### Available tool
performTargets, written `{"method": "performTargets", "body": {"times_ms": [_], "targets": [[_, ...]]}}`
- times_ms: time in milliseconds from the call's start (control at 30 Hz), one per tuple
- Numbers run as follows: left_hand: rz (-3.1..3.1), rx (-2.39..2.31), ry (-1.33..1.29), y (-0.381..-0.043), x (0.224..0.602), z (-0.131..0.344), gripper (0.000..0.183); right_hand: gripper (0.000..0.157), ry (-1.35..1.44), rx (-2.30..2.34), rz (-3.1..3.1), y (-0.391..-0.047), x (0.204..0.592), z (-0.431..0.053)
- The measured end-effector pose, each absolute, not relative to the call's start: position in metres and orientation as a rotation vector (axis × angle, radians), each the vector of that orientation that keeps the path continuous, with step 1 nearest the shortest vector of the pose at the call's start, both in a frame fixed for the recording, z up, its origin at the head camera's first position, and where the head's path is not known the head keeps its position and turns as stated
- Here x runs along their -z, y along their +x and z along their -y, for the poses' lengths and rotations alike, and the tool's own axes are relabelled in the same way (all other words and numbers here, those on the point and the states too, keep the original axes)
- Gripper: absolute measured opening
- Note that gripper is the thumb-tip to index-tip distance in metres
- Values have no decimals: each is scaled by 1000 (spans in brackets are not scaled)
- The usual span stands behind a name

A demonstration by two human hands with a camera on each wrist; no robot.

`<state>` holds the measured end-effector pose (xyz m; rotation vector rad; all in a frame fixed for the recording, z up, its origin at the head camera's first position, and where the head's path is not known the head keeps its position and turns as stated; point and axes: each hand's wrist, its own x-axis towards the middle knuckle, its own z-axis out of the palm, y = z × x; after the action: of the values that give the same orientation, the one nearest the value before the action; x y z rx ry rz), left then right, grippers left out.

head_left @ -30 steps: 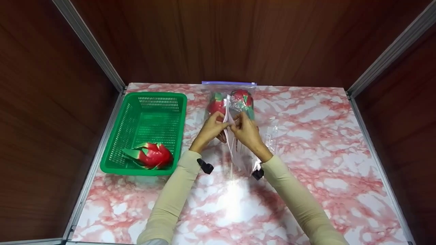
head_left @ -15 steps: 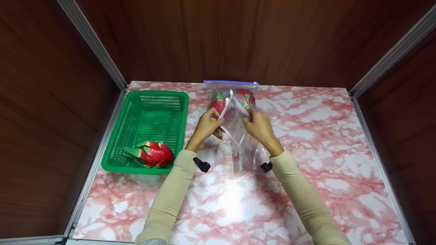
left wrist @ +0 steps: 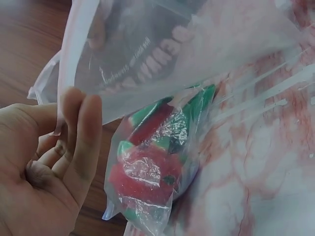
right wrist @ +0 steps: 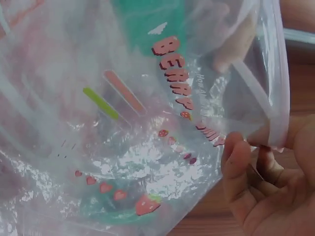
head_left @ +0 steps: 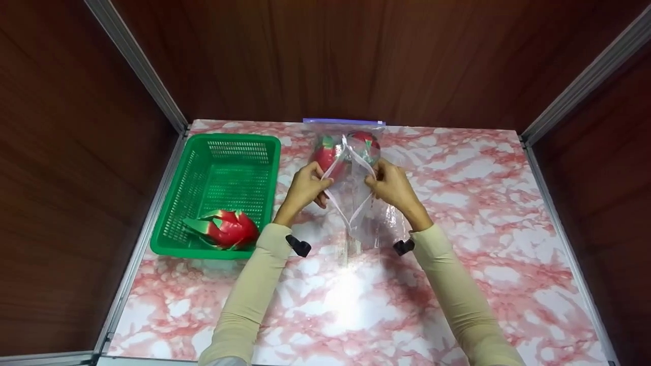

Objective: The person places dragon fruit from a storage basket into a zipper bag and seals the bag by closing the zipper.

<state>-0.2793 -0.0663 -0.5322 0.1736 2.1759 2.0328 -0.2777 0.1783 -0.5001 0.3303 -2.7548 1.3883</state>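
Observation:
My left hand (head_left: pixel 305 185) and right hand (head_left: pixel 391 187) pinch opposite edges of a clear zip bag (head_left: pixel 363 221). Between them its pale pink-edged mouth is spread into a diamond. Printed lettering and small strawberries show on this bag (right wrist: pixel 147 204) in the right wrist view. Behind it lies a second clear bag with a purple slider strip (head_left: pixel 344 121), holding a dragon fruit (head_left: pixel 325 152) on the left and another dragon fruit (head_left: pixel 363 138) on the right. Both fruits are partly covered by the front bag. In the left wrist view a bagged dragon fruit (left wrist: pixel 145 174) shows below the held edge.
A green plastic basket (head_left: pixel 278 173) stands on the left of the marbled table (head_left: pixel 488 229). One dragon fruit (head_left: pixel 235 231) lies in its near end. Dark wood panels (head_left: pixel 325 61) wall the table at the back and on both sides.
My hands have moved apart, the left going left and the right going right. The pinched-together mouth of the front bag has been pulled open. The basket and fruits stay put.

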Motion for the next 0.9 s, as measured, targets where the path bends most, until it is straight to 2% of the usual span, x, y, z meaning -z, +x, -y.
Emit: {"method": "performTargets", "body": {"times_ms": [233,467,900], "targets": [[-2295,-1946,-4,-281,532,81,20,9,235,-1322,2739,-280,493,-195],[-2326,-1903,13,-283,533,90,15,10,230,-1129,2742,-282,493,-207],[-2137,-1977,92,-278,535,86,12,13,413,-1477,2763,-277,495,-193]]}}
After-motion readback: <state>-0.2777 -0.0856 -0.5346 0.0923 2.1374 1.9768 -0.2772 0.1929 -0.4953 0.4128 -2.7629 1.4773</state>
